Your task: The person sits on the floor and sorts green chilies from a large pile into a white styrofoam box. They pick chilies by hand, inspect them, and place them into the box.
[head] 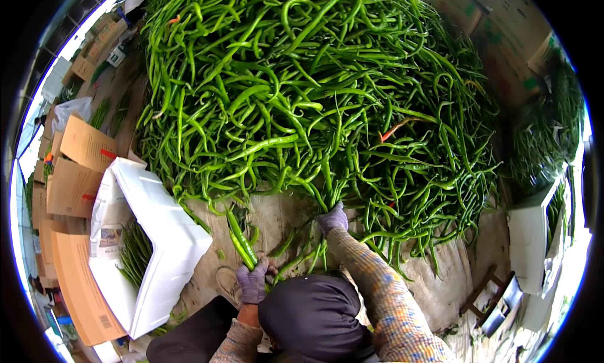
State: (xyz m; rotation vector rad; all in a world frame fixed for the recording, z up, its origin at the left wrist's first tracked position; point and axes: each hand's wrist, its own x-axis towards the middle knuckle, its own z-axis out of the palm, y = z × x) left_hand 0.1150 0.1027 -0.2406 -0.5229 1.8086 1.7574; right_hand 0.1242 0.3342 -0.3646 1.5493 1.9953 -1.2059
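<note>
My left hand [253, 280], in a purple fingerless glove, is closed around a few long green chili peppers [240, 240] that point away from me. My right hand [333, 217], in a similar glove, grips a bunch of thin green peppers [336, 191] at the near edge of a large heap of green chili peppers [283, 103]. More peppers hang or lie just below that hand; whether it holds those too is unclear. A red pepper [390, 131] shows among the green ones. Loose peppers [290, 242] lie on the worn floor [273, 212] between my hands.
On the left stands a white foam box [174, 235] lined with newspaper, with green peppers [134, 254] inside. Cardboard boxes [75, 188] crowd behind it. Another foam box [528, 245] and a small dark stool-like frame [488, 297] are at right. Dark-clothed knees [198, 330] rise close below.
</note>
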